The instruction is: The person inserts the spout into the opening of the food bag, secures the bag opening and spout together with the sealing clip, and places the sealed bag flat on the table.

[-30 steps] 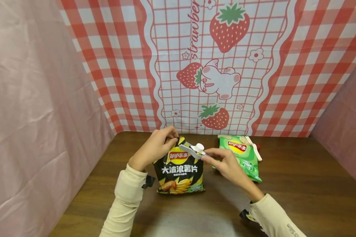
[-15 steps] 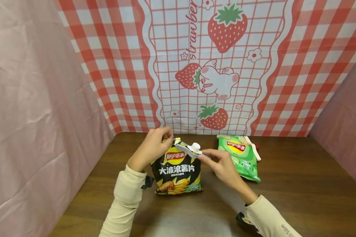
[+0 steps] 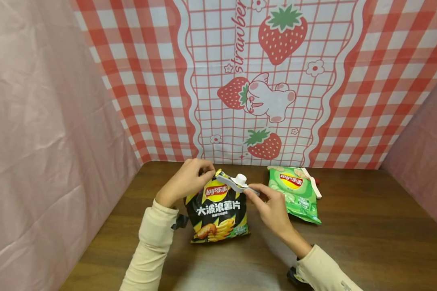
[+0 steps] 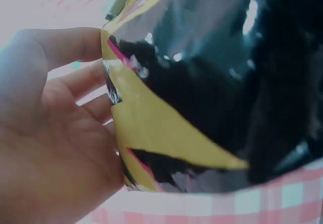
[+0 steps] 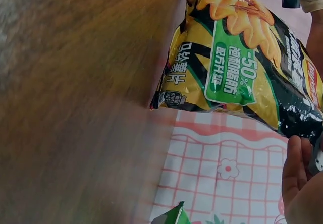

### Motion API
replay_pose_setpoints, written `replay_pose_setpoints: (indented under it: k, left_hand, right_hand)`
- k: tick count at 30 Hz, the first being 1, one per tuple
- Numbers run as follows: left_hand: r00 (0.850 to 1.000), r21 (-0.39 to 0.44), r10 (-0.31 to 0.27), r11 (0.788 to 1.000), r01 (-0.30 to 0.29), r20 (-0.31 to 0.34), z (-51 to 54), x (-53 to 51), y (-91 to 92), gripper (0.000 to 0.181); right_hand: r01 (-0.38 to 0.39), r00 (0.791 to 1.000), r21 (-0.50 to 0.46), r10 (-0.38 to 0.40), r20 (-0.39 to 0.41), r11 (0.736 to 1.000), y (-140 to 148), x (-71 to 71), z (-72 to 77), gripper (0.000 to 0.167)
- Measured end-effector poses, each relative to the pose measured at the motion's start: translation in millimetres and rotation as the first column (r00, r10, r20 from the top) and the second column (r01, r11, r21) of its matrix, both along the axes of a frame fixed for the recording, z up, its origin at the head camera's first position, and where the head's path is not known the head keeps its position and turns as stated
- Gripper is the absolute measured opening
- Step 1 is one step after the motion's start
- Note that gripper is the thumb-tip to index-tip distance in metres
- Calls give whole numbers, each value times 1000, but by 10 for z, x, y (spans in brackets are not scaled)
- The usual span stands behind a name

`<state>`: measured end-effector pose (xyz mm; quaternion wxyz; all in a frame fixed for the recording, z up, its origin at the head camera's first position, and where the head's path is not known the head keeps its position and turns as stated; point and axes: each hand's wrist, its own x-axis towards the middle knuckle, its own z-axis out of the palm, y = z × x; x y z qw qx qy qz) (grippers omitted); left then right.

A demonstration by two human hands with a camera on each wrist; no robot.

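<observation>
A black Lay's chip bag (image 3: 218, 210) stands upright, slightly tilted, on the table. My left hand (image 3: 183, 182) pinches its upper left corner; in the left wrist view, thumb and fingers of the left hand (image 4: 65, 113) lie on either side of the bag's edge. A grey bag clip (image 3: 228, 182) with a round white cap (image 3: 240, 179) lies across the bag's top. My right hand (image 3: 271, 206) holds the clip's right end between thumb and fingers. Whether the clip is fastened on the bag cannot be seen. In the right wrist view the black bag (image 5: 232, 57) shows its lower front.
To the right, a green Lay's chip bag (image 3: 293, 190) lies on the brown table (image 3: 368, 226). A white clip (image 3: 311, 182) lies over its right edge, with a small red thing (image 3: 317, 181) beside it. A checked strawberry cloth (image 3: 160, 101) hangs behind; pink cloth (image 3: 51, 141) hangs at the left.
The clip has shifted slightly left along the black bag's top, my right hand with it. The bag's bottom has swung a little toward me. My left hand keeps its pinch at the corner.
</observation>
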<state>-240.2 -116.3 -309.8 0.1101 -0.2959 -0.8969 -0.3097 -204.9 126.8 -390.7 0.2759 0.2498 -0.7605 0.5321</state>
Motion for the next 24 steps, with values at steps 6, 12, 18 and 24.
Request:
replay_pose_setpoints:
  k: [6,12,18,24]
  left_hand:
    - [999,-14,17,1000,-18,-43,33,54,65,17]
    - [998,-62,58,996,-57,22,23,50,53,24]
    - [994,-31,-26,999,30,107,-29,-9,-22,26]
    - [989,-25,-104,994,107,103,-65,-39,35,30]
  right_hand:
    - [-85,994,-95,91,59,992,45,-134,-184,7]
    - [-157,987,-98,154,-32,983,41,-140,-218,8]
    - [-97,995,-99,94,-35,990,-60,70,3,6]
    - [-99,995,-93,95,-40,991,-69,89,54,5]
